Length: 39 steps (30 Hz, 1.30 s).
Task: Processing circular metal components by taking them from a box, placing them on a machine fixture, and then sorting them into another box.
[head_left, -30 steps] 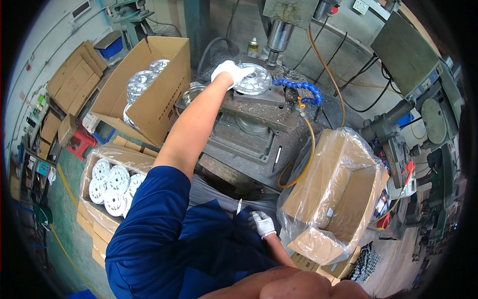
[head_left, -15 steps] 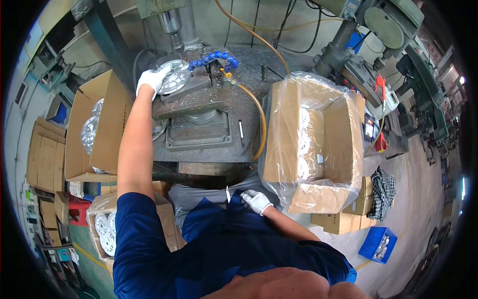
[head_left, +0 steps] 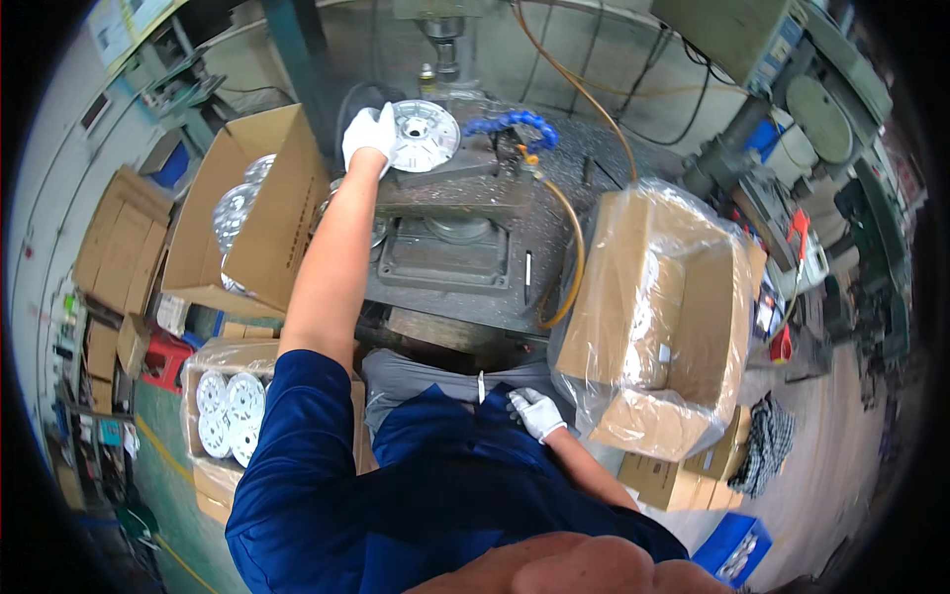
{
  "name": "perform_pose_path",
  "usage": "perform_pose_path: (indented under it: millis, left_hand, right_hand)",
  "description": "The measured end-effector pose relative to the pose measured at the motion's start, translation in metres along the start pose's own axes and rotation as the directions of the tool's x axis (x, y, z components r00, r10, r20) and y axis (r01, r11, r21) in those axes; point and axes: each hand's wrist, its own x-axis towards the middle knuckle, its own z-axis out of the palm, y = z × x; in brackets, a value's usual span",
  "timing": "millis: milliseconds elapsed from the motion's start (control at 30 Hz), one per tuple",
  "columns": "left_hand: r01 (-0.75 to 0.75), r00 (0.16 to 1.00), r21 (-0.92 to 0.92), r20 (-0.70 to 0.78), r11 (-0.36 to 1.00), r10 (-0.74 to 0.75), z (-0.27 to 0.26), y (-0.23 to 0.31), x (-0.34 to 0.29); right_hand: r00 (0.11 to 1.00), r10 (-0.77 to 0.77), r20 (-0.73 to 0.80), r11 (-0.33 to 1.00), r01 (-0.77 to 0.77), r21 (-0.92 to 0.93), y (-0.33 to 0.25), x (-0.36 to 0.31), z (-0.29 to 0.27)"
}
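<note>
My left hand (head_left: 370,137), in a white glove, reaches far forward and grips the left edge of a round silver metal disc (head_left: 431,148) with holes and a central hub. The disc lies over the fixture block (head_left: 450,175) on the machine's table, close to a drill chuck (head_left: 447,51) above. A blue segmented coolant hose (head_left: 510,123) points toward the disc from the right. My right hand (head_left: 537,412), also gloved in white, lies on my lap with its fingers loosely extended and nothing in it.
An open carton (head_left: 287,218) with shiny discs stands left of the table. Below it, another carton (head_left: 272,348) holds several stacked discs. A plastic-lined carton (head_left: 648,411) is at the right. A marker (head_left: 527,277) and a brown hose (head_left: 577,233) lie on the worktable.
The whole view has shifted, so the scene sits farther right. My left hand and the disc have moved slightly farther away over the fixture. My right hand stays on my lap.
</note>
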Motion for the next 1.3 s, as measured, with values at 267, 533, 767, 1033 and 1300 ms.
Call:
perform_pose_path:
  millis: [267, 533, 767, 1033, 1300]
  left_hand:
    - [0.478, 0.873, -0.860, 0.488, 0.180, 0.014, -0.069, -0.083, -0.129]
    - [0.815, 0.482, -0.489, 0.870, 0.313, 0.104, -0.032, -0.029, -0.314]
    - [0.737, 0.391, -0.425, 0.902, 0.526, 0.182, -0.032, -0.069, -0.317]
    - [0.925, 0.271, -0.224, 0.955, 0.307, -0.118, -0.018, -0.147, -0.342]
    - [0.835, 0.481, -0.224, 0.740, 0.503, -0.470, -0.095, -0.213, -0.377]
  right_hand:
    - [0.759, -0.651, -0.006, 0.621, 0.528, -0.579, -0.081, -0.066, -0.005]
    - [0.285, -0.909, 0.303, 0.004, 0.734, -0.679, -0.236, -0.104, -0.026]
    - [0.672, -0.729, -0.130, 0.683, 0.707, -0.183, -0.227, -0.105, -0.178]
    - [0.722, 0.375, -0.582, 0.890, -0.104, 0.444, -0.107, 0.053, -0.396]
    - [0.603, 0.666, -0.439, 0.321, 0.299, 0.898, -0.010, 0.190, -0.409]
